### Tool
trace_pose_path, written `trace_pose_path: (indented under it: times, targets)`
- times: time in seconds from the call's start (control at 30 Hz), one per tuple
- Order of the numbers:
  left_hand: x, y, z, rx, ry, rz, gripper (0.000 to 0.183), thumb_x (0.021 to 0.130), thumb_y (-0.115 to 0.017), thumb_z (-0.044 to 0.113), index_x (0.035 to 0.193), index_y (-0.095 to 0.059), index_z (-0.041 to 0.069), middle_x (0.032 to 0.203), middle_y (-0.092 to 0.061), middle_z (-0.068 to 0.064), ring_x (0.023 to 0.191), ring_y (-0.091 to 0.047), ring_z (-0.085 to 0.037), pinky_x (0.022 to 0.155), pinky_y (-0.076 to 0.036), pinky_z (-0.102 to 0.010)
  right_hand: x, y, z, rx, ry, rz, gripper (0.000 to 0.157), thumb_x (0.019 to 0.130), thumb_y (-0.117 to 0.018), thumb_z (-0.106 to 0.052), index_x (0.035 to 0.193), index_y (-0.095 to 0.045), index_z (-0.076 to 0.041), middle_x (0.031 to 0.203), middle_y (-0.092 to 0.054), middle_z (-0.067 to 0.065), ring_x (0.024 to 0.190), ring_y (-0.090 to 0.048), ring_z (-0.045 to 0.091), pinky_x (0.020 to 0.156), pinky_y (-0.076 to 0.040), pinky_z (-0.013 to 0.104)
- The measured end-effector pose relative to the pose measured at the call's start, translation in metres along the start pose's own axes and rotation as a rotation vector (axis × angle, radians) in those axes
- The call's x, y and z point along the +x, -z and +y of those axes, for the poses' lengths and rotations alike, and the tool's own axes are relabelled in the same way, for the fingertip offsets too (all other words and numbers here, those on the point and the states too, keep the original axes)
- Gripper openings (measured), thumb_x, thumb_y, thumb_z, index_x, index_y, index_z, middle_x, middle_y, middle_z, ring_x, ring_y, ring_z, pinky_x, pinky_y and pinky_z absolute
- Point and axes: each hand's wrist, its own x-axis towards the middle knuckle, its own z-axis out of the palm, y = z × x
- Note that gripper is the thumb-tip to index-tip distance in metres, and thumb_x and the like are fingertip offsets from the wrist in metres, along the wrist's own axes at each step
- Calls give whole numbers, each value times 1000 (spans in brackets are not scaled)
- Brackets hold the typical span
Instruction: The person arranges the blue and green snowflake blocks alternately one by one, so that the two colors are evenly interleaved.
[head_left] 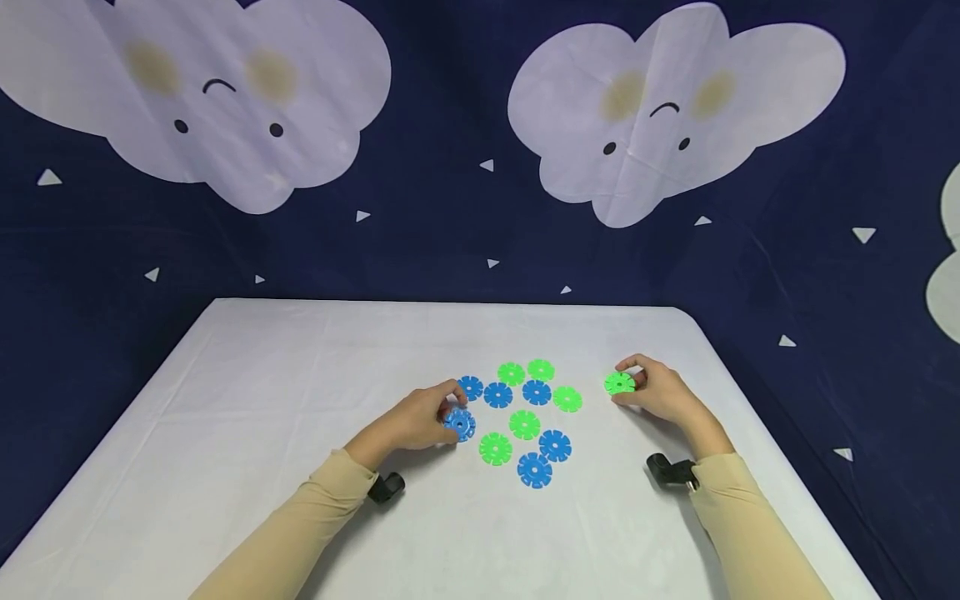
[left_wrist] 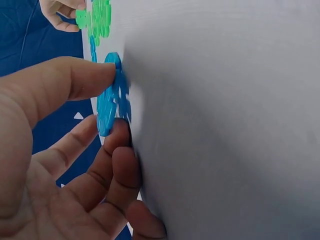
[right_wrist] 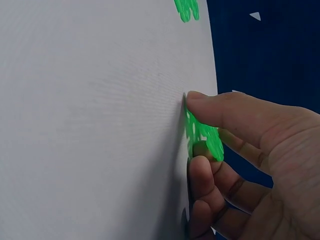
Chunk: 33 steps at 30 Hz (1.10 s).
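Note:
Over the middle of the table, my left hand (head_left: pixel 420 419) pinches a blue notched disc (head_left: pixel 460 425) between thumb and fingers. In the left wrist view this blue disc (left_wrist: pixel 106 112) is tilted on edge, with more blue close behind it, low against the cloth. To the right, my right hand (head_left: pixel 660 392) holds a green notched disc (head_left: pixel 619 383) by its rim. The right wrist view shows the thumb on the near edge and fingers under the green disc (right_wrist: pixel 215 143), overlapping more green beside the cloth. Another blue disc (head_left: pixel 471 387) lies just beyond the left fingertips.
Between the hands, several loose discs lie flat, among them a green disc (head_left: pixel 524 425), a blue disc (head_left: pixel 537 392) and a blue disc (head_left: pixel 535 470) nearest the front. A white cloth covers the table (head_left: pixel 300 375). Behind hangs a dark blue curtain (head_left: pixel 442 167) with clouds.

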Motion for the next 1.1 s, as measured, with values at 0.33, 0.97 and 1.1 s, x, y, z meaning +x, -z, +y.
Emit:
trace_pose_path:
  times: [0.33,0.97,1.1]
  targets:
    - [-2,3,1,0,25,-31,46,80,-94,11,119,-71,18,91,-58,-2,86,-52,-17,78,-44,-35,-1,2,-1,19,-1,-21,62,84,-91,-23,136,-66,-1,108,-72,19,94,-63,27,76,-48,32]
    - [-9,40,-20,-42,38,84,46,78,-95,14,119,-75,10,97,-65,-6,83,-56,-17,73,-47,-30,-4,1,4,23,-14,0,63,87,-90,-29,137,-68,3,113,-74,20,97,-66,27,78,-50,31]
    - [-15,70,-40,-21,72,167,47,80,-93,16,122,-74,8,102,-67,-9,86,-59,-20,73,-48,-30,-4,1,5,21,-14,2,62,87,-90,-29,137,-69,2,112,-74,19,97,-65,26,78,-49,31]
